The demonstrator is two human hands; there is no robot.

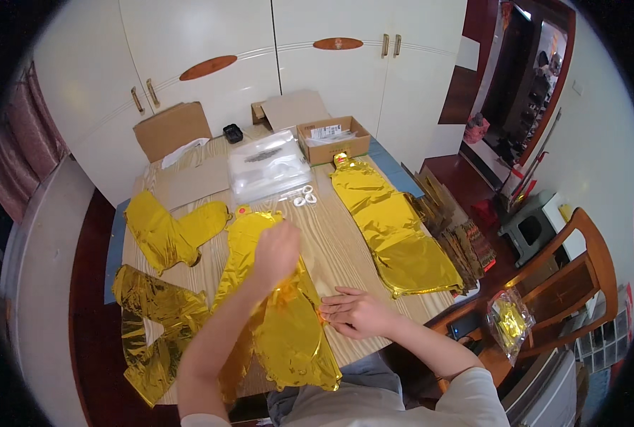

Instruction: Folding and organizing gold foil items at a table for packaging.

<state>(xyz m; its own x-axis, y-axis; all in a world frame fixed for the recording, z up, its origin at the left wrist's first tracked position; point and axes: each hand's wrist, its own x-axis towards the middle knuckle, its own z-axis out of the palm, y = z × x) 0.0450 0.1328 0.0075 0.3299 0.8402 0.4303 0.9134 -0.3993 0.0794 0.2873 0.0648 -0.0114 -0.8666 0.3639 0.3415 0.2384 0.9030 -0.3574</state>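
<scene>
A flat gold foil balloon (295, 341) lies lengthwise in front of me on the wood-grain table (331, 249), its near end reaching the table's front edge. My left hand (278, 249) is closed on its upper part; whether the fingers pinch the foil is hidden. Beside the balloon's right edge, my right hand (356, 313) lies with its fingers stretched out, the tips touching the foil. A second long gold foil balloon (402, 235) lies to the right. On the left are a bent gold foil balloon (174, 231) and a crumpled, shinier gold foil piece (157, 306).
At the back are a stack of clear plastic packets (268, 167), an open cardboard box (334, 147) and a small black container (233, 133). White looped items (306, 197) lie near the packets. On a wooden chair (580, 277) at right is a bag of gold foil (510, 320).
</scene>
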